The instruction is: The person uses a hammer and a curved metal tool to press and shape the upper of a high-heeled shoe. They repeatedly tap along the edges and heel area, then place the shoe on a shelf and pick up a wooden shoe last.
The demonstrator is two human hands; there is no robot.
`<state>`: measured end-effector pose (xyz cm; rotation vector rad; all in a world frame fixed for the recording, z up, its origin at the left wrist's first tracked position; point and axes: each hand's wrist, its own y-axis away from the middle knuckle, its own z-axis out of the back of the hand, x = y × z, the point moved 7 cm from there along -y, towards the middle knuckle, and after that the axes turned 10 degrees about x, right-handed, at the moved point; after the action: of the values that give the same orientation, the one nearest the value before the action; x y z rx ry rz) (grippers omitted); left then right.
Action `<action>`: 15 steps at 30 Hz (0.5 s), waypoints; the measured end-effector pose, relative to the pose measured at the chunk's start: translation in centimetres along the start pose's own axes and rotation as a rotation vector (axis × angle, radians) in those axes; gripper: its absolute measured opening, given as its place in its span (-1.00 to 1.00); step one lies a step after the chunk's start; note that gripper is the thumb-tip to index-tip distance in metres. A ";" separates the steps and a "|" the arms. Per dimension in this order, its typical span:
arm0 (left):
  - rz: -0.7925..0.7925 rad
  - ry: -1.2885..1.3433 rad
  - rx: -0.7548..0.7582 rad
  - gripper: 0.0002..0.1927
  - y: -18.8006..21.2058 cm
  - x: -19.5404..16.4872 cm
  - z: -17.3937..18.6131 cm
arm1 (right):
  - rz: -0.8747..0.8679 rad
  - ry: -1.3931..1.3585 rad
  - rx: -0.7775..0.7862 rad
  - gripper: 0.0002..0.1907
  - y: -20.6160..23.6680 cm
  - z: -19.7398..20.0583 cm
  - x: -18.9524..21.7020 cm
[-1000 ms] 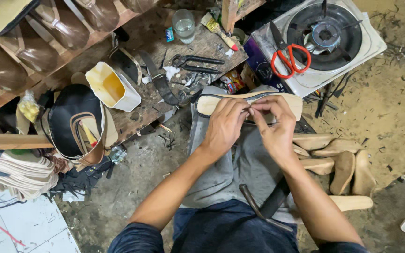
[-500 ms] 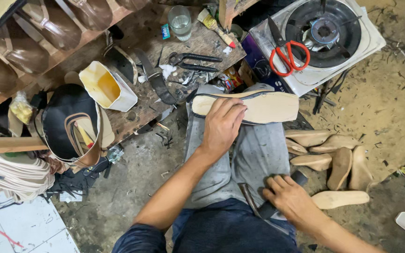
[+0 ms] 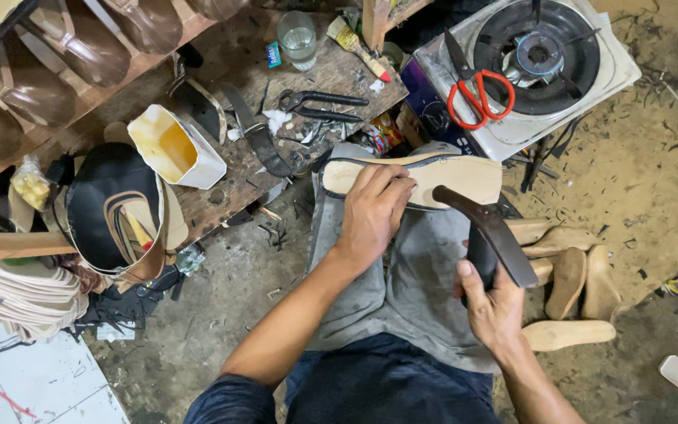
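Note:
A tan shoe insole with a dark edge point(image 3: 457, 176) lies across my lap on a grey cloth point(image 3: 410, 283). My left hand point(image 3: 372, 210) presses flat on its middle. My right hand point(image 3: 490, 302) grips a dark hammer-like tool point(image 3: 490, 232), lifted just right of the insole, its head pointing toward the sole's right part.
A wooden bench point(image 3: 229, 180) at left carries pincers point(image 3: 319, 104), a glass point(image 3: 298, 38), a white glue container point(image 3: 178, 145) and dark straps. A gas stove point(image 3: 539, 59) with red scissors point(image 3: 476, 93) sits ahead. Wooden shoe lasts point(image 3: 574, 279) lie on the dirt floor at right.
My right hand left the insole, dropped to my right side, and came back up holding the dark tool. My left hand stayed pressed on the insole.

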<state>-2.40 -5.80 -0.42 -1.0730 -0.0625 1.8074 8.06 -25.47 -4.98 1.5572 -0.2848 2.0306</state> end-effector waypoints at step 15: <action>0.015 0.010 0.028 -0.81 -0.1 0.1 0.3 | 0.068 0.028 -0.010 -0.76 -2.1 -1.8 0.7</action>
<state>-2.56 -5.52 -0.23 -1.0655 -0.0229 1.8110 7.60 -22.70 -5.24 1.5312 -0.3412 2.0978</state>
